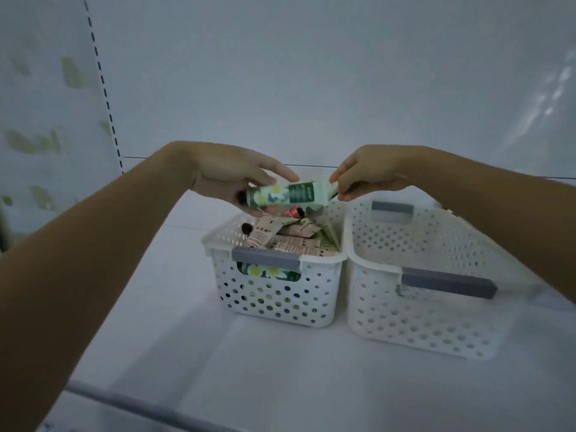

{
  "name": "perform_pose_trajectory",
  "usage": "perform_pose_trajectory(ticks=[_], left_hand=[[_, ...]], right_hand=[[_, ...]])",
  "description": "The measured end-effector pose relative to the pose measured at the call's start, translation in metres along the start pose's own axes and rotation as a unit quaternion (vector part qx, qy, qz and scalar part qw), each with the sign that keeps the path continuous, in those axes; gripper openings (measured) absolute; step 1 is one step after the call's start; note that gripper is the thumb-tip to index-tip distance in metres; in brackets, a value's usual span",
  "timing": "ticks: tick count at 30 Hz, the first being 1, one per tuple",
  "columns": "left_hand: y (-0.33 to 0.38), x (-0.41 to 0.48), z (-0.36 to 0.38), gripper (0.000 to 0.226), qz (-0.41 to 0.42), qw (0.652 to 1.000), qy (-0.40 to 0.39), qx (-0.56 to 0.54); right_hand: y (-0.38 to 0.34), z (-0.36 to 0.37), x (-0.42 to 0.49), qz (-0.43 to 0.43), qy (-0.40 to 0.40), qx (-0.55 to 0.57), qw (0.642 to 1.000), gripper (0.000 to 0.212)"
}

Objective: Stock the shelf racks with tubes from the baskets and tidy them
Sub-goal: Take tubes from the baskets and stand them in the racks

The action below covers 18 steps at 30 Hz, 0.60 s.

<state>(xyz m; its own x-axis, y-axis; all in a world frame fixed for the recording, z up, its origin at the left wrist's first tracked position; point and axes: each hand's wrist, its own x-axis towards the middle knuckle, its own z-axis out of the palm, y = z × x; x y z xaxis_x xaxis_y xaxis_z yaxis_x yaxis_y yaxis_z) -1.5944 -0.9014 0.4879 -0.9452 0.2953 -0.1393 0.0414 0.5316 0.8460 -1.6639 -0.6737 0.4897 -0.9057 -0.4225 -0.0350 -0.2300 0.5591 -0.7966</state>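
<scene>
green tube (290,193) horiz over basket (274,302), prob full

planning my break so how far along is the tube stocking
Looks done: the right white perforated plastic basket shows no tubes where its inside is visible. In hand: the left hand and right hand hold one green flower-printed tube by its ends, above the left white perforated basket. Left to do: that basket is heaped with pink and green tubes.
</scene>
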Motion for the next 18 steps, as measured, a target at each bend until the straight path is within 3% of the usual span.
perform_pose_trajectory(ticks=[4, 7, 11, 18], left_hand=[[-0.001, 0.002, 0.005, 0.042, 0.033, 0.992, 0.079, -0.089], [0.007, 0.007, 0.02, 0.03, 0.045, 0.98, 0.13, -0.146], [0.032, 0.016, 0.049, 0.017, 0.078, 0.97, 0.208, -0.101], [0.087, 0.027, 0.117, 0.033, 0.164, 0.958, 0.195, -0.134]], right_hand=[[0.002, -0.003, -0.012, -0.006, 0.059, 0.001, 0.998, 0.014], [0.008, -0.01, -0.02, -0.023, 0.101, 0.072, 0.992, 0.02], [0.018, -0.025, -0.037, -0.06, 0.126, 0.202, 0.969, 0.025], [0.045, -0.067, -0.082, -0.102, 0.226, 0.258, 0.934, 0.025]])
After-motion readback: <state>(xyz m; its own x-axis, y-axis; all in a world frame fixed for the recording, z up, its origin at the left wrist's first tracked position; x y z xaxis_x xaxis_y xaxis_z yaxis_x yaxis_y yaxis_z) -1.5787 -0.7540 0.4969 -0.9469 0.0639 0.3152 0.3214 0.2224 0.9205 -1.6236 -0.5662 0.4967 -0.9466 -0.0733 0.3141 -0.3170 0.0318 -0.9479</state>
